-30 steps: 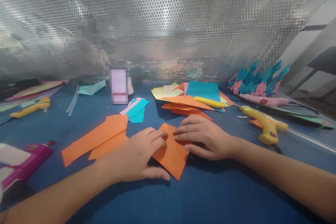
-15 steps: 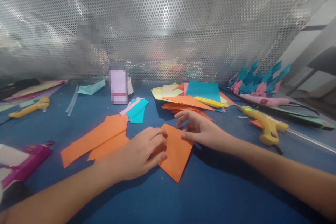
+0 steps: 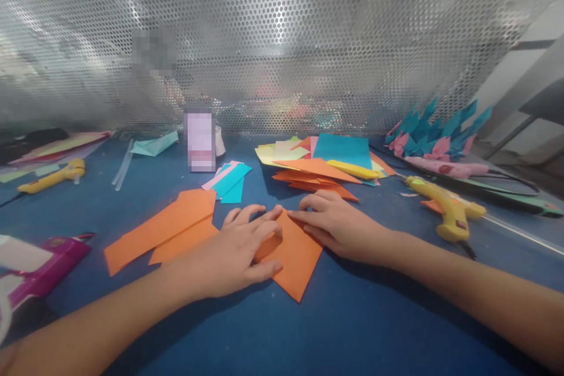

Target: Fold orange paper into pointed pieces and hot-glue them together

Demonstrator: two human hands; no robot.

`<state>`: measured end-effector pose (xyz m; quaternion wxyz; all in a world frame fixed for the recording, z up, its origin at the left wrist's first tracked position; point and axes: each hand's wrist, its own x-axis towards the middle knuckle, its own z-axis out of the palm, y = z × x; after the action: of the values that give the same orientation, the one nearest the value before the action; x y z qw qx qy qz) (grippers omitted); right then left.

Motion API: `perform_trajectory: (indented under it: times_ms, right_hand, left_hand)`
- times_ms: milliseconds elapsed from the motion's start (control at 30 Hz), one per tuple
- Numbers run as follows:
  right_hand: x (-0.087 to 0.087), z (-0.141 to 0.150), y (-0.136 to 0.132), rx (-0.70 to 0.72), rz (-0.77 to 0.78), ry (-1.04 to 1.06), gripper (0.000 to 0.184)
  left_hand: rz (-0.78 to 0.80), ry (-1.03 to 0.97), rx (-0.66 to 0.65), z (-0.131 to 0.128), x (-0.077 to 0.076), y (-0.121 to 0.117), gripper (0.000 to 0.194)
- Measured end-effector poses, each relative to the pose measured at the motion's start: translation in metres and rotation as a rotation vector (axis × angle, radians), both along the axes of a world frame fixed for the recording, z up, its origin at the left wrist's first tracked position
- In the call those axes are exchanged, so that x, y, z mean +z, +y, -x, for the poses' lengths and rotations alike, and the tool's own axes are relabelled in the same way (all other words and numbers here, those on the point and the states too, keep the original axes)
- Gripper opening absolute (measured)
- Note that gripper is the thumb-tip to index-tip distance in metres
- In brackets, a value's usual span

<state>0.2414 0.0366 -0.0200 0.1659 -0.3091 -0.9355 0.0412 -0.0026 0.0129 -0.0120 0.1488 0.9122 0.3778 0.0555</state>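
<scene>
An orange sheet of folded paper (image 3: 296,258) lies flat on the blue table (image 3: 264,341), one corner pointing toward me. My left hand (image 3: 242,249) rests over its left side with fingers spread. On the upper right edge, the fingertips of my right hand (image 3: 337,224) press down, its fingers bent and lying on the paper. Left of my left hand are more folded orange papers (image 3: 171,226), partly under my forearm. Beyond my right hand sits a stack of orange paper (image 3: 312,173).
A yellow cutter (image 3: 355,170) lies on coloured sheets. Yellow glue guns (image 3: 453,208) (image 3: 55,177) and a pink one (image 3: 447,168) flank the work area. Blue and pink paper strips (image 3: 231,181), a pixelated phone (image 3: 200,141), a magenta device (image 3: 48,264) and blue-pink paper shapes (image 3: 436,132) are also around.
My left hand has spread its fingers wider over the paper. My right hand has lowered from above the upper edge, and its fingertips now rest on the paper.
</scene>
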Motion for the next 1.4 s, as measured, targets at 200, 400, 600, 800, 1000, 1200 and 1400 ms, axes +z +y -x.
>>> perform_trajectory:
  times_ms: [200, 400, 600, 800, 1000, 1200, 1400]
  right_hand:
    - [-0.002, 0.004, -0.002, -0.060, -0.068, -0.156, 0.044]
    - [0.007, 0.000, -0.003, -0.024, -0.039, -0.203, 0.039]
    - [0.015, -0.013, 0.005, -0.008, 0.210, -0.226, 0.042]
    - [0.012, -0.016, 0.009, -0.008, 0.194, -0.153, 0.040]
    - [0.010, -0.009, 0.002, 0.205, 0.304, 0.061, 0.032]
    - [0.009, -0.006, 0.000, 0.204, 0.312, 0.059, 0.056]
    - [0.004, -0.007, 0.001, 0.321, 0.008, -0.010, 0.037]
  left_hand:
    - [0.012, 0.003, -0.007, 0.000, 0.000, 0.006, 0.042]
    - [0.010, 0.013, -0.033, 0.002, 0.003, 0.009, 0.060]
    - [0.148, 0.071, -0.043, 0.013, 0.011, 0.017, 0.035]
    - [0.123, 0.053, -0.083, 0.018, 0.013, 0.016, 0.034]
    - [0.021, -0.121, -0.188, 0.011, 0.008, 0.002, 0.033]
    - [0.014, -0.103, -0.170, 0.005, 0.010, -0.002, 0.055]
    - [-0.073, -0.076, -0.172, 0.001, 0.010, -0.002, 0.044]
